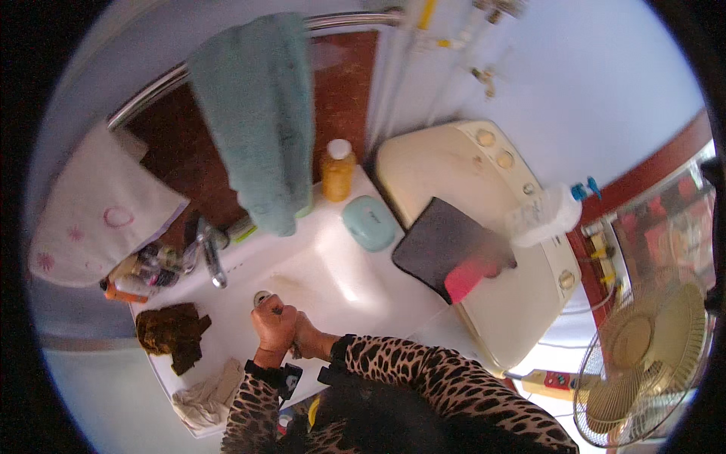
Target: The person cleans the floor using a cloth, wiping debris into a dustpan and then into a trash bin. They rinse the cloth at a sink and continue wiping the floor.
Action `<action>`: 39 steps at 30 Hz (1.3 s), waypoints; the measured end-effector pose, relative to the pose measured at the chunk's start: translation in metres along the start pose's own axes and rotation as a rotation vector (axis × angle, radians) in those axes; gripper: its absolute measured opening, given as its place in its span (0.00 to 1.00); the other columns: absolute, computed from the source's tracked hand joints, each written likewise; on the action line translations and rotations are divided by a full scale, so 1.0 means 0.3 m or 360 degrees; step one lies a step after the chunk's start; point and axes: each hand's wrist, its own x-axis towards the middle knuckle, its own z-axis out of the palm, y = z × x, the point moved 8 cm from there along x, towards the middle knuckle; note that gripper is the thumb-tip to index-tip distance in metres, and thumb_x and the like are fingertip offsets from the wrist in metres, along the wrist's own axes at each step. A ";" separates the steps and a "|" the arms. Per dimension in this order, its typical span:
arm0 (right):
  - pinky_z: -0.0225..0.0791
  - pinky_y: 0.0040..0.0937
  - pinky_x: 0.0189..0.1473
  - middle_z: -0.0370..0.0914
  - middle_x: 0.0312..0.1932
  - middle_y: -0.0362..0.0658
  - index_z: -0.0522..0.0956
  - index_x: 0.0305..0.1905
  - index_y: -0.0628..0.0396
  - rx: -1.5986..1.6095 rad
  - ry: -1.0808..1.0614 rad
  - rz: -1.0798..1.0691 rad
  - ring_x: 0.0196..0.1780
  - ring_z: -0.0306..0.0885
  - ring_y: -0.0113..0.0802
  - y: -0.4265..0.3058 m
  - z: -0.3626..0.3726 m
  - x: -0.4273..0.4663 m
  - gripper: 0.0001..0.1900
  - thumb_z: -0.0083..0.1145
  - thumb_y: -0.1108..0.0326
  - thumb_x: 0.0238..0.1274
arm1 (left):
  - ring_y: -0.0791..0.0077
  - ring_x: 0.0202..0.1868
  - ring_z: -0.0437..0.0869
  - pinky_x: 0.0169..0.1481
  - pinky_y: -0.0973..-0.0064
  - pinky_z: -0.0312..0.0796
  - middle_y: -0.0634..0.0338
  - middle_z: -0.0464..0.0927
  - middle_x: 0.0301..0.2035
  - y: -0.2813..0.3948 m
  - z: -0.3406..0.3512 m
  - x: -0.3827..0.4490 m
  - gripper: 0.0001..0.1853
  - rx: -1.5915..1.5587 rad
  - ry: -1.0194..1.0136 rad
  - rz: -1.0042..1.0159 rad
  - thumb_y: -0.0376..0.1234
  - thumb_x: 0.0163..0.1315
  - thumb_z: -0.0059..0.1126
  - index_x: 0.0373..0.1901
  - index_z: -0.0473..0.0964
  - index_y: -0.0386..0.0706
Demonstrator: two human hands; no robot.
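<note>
My left hand (274, 326) and my right hand (313, 339) are fisted close together over a white sink (295, 377). Between them is a small, dark wadded cloth (295, 350), mostly hidden by the fingers. Just beyond my left fist lies the round drain (261, 297), partly covered by it. A chrome faucet (212, 261) rises at the basin's back left. On the left side of the sink sit a crumpled brown cloth (170, 335) and a beige cloth (209, 394).
A teal soap box (368, 223) and an amber bottle (338, 173) stand on the sink's far corner. Rightward, a washing machine (442, 164) bears a dark mat (434, 244), a pink item (468, 279) and a white pump bottle (547, 215). A teal towel (264, 125) hangs behind; a fan (635, 363) stands right.
</note>
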 end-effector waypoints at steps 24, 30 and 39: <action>0.70 0.32 0.43 0.79 0.36 0.45 0.80 0.41 0.62 -0.0339 0.0271 -0.0954 0.40 0.75 0.32 -0.435 -0.477 -0.553 0.18 0.60 0.68 0.39 | 0.57 0.64 0.67 0.59 0.64 0.69 0.48 0.61 0.64 0.448 0.333 -0.230 0.52 -0.1118 -0.1373 -0.0554 0.24 0.40 0.63 0.72 0.47 0.40; 0.68 0.29 0.50 0.78 0.40 0.40 0.79 0.46 0.59 0.0063 0.0625 -0.1321 0.45 0.73 0.29 -0.492 -0.688 -0.920 0.18 0.56 0.71 0.45 | 0.65 0.44 0.81 0.51 0.67 0.74 0.55 0.78 0.44 0.619 0.544 -0.227 0.32 -0.0875 -0.1937 -0.0470 0.27 0.42 0.69 0.53 0.69 0.32; 0.67 0.38 0.57 0.73 0.53 0.56 0.69 0.61 0.56 -0.0630 0.2308 -0.1107 0.53 0.74 0.45 -0.066 -0.904 -1.176 0.30 0.61 0.60 0.52 | 0.62 0.43 0.82 0.51 0.65 0.76 0.50 0.78 0.42 0.777 0.848 -0.600 0.23 -0.0893 -0.2612 -0.0640 0.30 0.50 0.62 0.48 0.68 0.34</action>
